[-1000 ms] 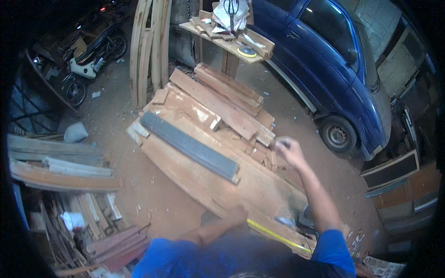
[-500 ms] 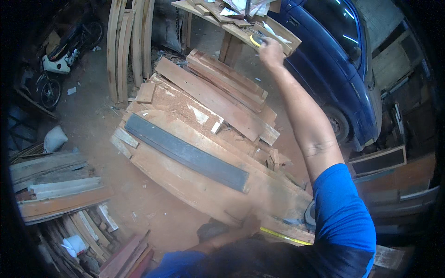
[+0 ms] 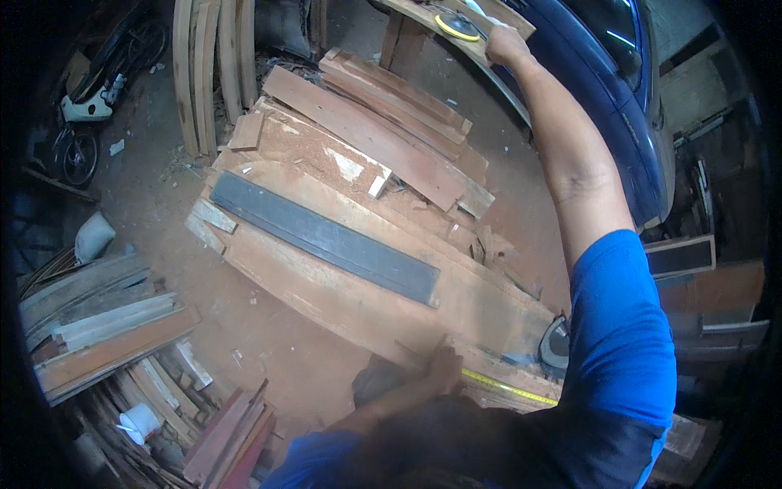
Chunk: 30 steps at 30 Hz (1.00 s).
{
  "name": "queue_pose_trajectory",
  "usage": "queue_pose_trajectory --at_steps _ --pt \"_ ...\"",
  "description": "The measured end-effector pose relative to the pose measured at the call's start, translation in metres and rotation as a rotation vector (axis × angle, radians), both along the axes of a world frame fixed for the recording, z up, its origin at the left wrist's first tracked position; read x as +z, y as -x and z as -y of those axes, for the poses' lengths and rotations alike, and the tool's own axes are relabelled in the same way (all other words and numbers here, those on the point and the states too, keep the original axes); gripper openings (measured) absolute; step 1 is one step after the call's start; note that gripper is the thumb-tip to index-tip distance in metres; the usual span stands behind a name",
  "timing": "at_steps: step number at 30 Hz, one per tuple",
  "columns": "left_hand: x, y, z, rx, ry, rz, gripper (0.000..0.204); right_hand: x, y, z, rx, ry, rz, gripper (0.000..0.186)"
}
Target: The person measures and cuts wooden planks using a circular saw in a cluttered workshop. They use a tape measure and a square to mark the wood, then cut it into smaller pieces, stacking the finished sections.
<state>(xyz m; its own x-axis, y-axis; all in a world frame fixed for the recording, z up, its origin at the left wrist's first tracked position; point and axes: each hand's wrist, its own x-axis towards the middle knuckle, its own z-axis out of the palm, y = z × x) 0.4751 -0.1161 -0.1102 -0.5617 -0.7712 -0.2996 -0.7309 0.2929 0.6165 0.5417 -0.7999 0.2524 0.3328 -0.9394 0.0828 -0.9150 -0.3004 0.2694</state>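
Observation:
My right arm reaches to a raised wooden worktop (image 3: 423,15) at the far right. There my right hand (image 3: 507,45) is closed, its fingertips hidden, beside a white tube-like thing (image 3: 482,12). A dark disc with a yellow rim (image 3: 458,26) lies just left of that hand. My left hand (image 3: 444,371) rests low at the near side of a large pale wooden board (image 3: 481,314), in shadow and blurred. From beside it a yellow tape measure blade (image 3: 509,387) runs right along the wood. A long dark grey panel (image 3: 326,236) lies across the board.
Reddish planks (image 3: 366,138) and sawdust lie beyond the board. A sander-like grey tool (image 3: 555,346) sits near my right elbow. A blue car (image 3: 603,98) stands at the right. Stacked timber (image 3: 122,326) and a white bucket (image 3: 138,422) are at the left; a motorbike (image 3: 88,107) is farther back.
My right hand has moved right, away from the yellow-rimmed disc, which now shows more fully. The whole view has shifted upward. My left hand stays by the tape blade.

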Motion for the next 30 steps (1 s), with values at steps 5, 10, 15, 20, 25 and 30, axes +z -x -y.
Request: queue_pose_trajectory --at_steps 5,10,15,20,25,30 --pt "0.025 0.007 0.001 -0.062 -0.099 0.073 0.035 0.011 0.080 -0.043 0.100 0.319 0.320 0.024" --pt "0.023 0.017 0.011 -0.076 -0.172 0.262 0.041 0.058 0.191 -0.222 0.045 0.287 0.921 0.022" --pt "0.021 0.025 0.013 -0.098 -0.167 0.146 0.036 0.095 0.427 -0.449 -0.278 -0.030 1.185 0.028" --pt "0.041 0.063 0.001 -0.139 -0.128 0.303 0.031 0.064 0.641 -0.701 -0.559 0.284 1.472 0.019" --pt "0.027 0.092 -0.027 -0.258 0.033 0.385 0.039 -0.018 0.769 -0.903 -0.866 0.386 1.496 0.014" --pt "0.064 0.152 -0.047 -0.137 0.015 0.537 0.045 -0.125 0.807 -1.016 -1.136 0.386 1.569 0.009"
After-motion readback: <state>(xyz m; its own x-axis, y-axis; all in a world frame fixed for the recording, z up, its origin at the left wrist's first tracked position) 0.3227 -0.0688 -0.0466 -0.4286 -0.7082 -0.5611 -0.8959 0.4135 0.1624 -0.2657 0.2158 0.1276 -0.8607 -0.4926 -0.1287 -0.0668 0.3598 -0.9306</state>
